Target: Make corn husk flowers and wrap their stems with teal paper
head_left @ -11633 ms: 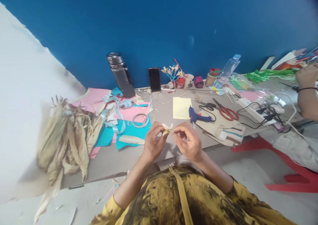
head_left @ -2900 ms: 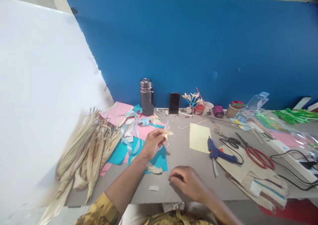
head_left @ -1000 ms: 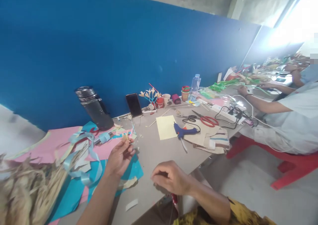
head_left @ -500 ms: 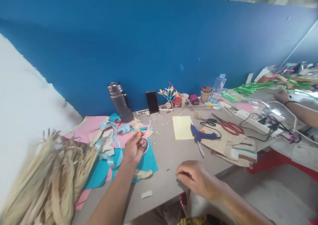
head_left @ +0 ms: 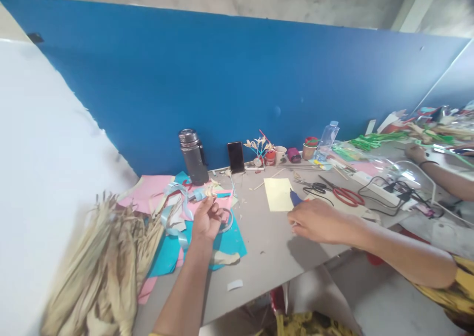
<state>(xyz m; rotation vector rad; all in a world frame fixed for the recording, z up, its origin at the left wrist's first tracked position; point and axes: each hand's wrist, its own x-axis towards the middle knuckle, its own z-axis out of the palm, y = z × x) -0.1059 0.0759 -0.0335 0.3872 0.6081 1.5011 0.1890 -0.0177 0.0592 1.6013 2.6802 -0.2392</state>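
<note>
My left hand is raised over the left part of the table, thumb and fingers pinched on a small pale husk flower. My right hand is over the blue glue gun and hides most of it; only its blue front end shows. The fingers of that hand are curled; whether they grip the gun is hidden. A yellow sheet of paper lies just left of the gun. Under my left hand are blue paper, a roll of tape and a strip of husk.
Dried corn husks are heaped at the left, beside light-blue ribbon. A thermos, phone and finished flowers stand along the blue partition. Red-handled scissors and a power strip lie right; another person's hand is beyond.
My right hand has moved forward and right from the table's front edge to over the glue gun. My left hand keeps its pinch on the flower. The view has shifted slightly.
</note>
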